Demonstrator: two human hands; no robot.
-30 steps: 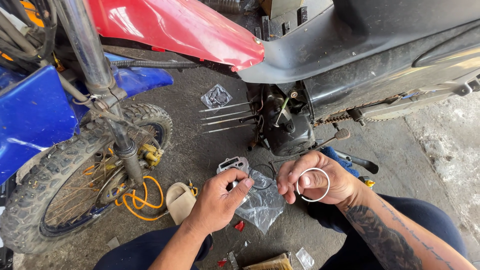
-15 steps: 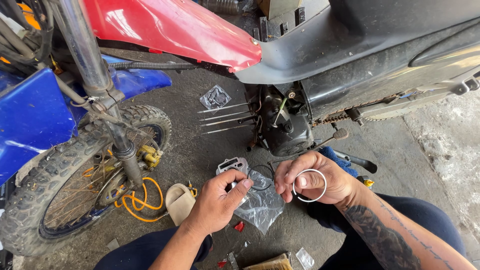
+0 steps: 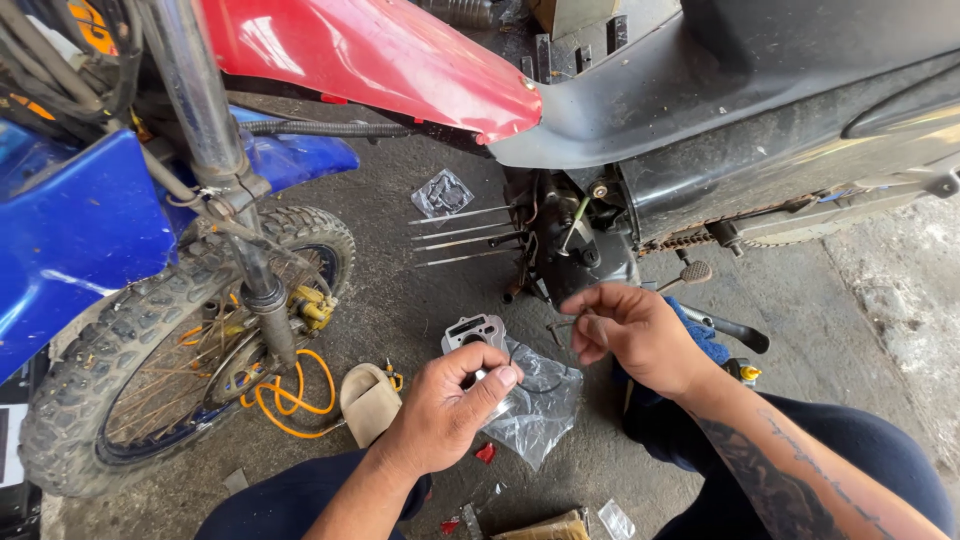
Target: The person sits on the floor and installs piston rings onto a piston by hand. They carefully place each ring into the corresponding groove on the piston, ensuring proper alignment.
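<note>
Left hand [image 3: 445,410] pinches clear plastic bag [image 3: 540,410]: light, limp, slippery; grip edge. Right hand [image 3: 630,335], 2 o'clock, fingers curled, contents unclear.

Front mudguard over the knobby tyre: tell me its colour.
Blue mudguard, seen in the head view, left of the left hand.

crinkled clear plastic bag [image 3: 540,410] (glossy)

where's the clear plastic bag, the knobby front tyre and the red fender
clear plastic bag [image 3: 540,415], head view, on its crinkled lower half, right of the left hand [image 3: 445,420]
knobby front tyre [image 3: 75,400], head view, on the tread at the lower left
red fender [image 3: 380,55], head view, on its glossy top surface
</note>
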